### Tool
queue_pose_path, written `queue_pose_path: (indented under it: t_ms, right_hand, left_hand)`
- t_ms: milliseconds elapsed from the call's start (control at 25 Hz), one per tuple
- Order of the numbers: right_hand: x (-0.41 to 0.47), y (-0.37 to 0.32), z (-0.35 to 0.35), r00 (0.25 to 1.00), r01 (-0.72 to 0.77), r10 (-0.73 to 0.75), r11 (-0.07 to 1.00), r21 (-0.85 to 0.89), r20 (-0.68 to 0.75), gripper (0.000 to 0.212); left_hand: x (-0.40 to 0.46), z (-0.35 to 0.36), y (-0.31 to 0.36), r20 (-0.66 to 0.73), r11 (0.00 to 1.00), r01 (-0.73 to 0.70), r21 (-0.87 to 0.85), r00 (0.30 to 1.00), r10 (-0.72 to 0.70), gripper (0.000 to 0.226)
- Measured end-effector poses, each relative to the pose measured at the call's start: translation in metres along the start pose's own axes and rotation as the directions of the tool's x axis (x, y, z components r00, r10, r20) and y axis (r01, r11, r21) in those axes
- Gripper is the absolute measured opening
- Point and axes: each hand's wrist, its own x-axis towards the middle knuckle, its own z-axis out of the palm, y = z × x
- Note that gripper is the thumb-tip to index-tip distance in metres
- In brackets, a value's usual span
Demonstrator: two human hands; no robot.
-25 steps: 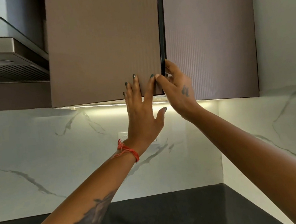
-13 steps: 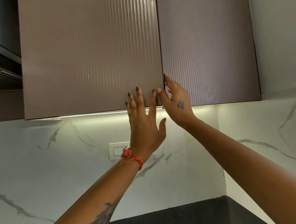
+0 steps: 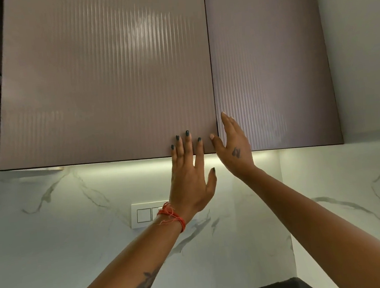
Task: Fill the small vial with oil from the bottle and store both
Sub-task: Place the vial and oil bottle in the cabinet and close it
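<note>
With the left hand pressing flat, straight fingers on the left cabinet door at centre frame and the right hand open beside the seam, vial and bottle are unseen, and a fingertip could get pinched there.

No readable text, label or number anywhere
</note>
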Motion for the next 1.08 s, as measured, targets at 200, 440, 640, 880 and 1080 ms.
queue_pose_path:
  t_ms: [200,440,640,880,1080]
  right_hand:
    - [0.012,0.013,0.019,0.999,-0.034,0.034,0.997,-0.062,-0.001,0.062]
    - [0.021,0.02,0.04,0.999,-0.046,0.045,0.994,-0.1,-0.007,0.06]
    - [0.031,0.033,0.053,0.999,-0.028,0.024,0.991,-0.134,-0.032,0.065]
    - [0.035,0.041,0.061,0.996,0.015,-0.026,0.992,-0.122,-0.087,0.069]
    - [0.032,0.037,0.053,0.996,0.079,-0.085,0.975,-0.208,-0.019,0.067]
  left_hand:
    - [0.004,0.022,-0.01,0.032,0.999,-0.003,0.048,0.999,0.002,0.07]
    - [0.01,0.045,-0.018,0.053,0.996,0.013,0.085,0.998,-0.018,0.072]
    - [0.011,0.059,-0.026,0.065,0.995,0.005,0.095,0.998,-0.011,0.072]
    - [0.013,0.069,-0.026,0.065,0.989,0.013,0.147,0.998,-0.023,0.073]
    - [0.019,0.047,-0.021,0.116,0.994,0.012,0.107,0.993,-0.024,0.066]
